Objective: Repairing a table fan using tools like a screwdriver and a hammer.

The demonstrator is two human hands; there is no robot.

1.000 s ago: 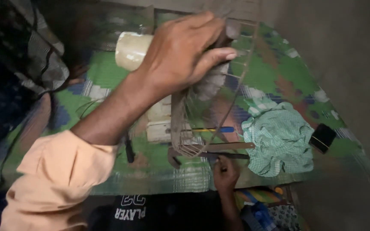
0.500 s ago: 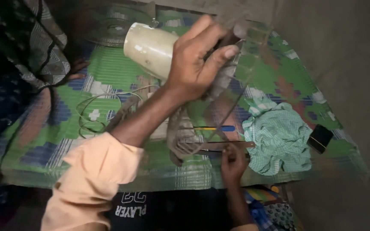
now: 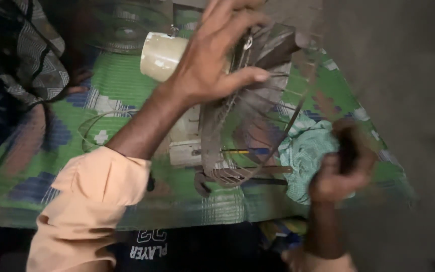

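My left hand grips a fan from above, fingers spread over its wire guard and grey blades. The fan's cream motor housing sticks out to the left of that hand. The fan hangs tilted over its cream base on a green patterned mat. My right hand, blurred, is closed around a dark object that I cannot identify, just right of the guard and over a teal cloth.
A yellow-and-blue screwdriver lies under the guard, and a dark tool rests near the mat's front edge. A second wire guard lies at the back left. Patterned fabric covers the left side. A bare grey floor is on the right.
My right hand has left the guard's lower rim and moved right and up over the teal cloth, now closed on a dark object. My left hand keeps its hold on the fan.
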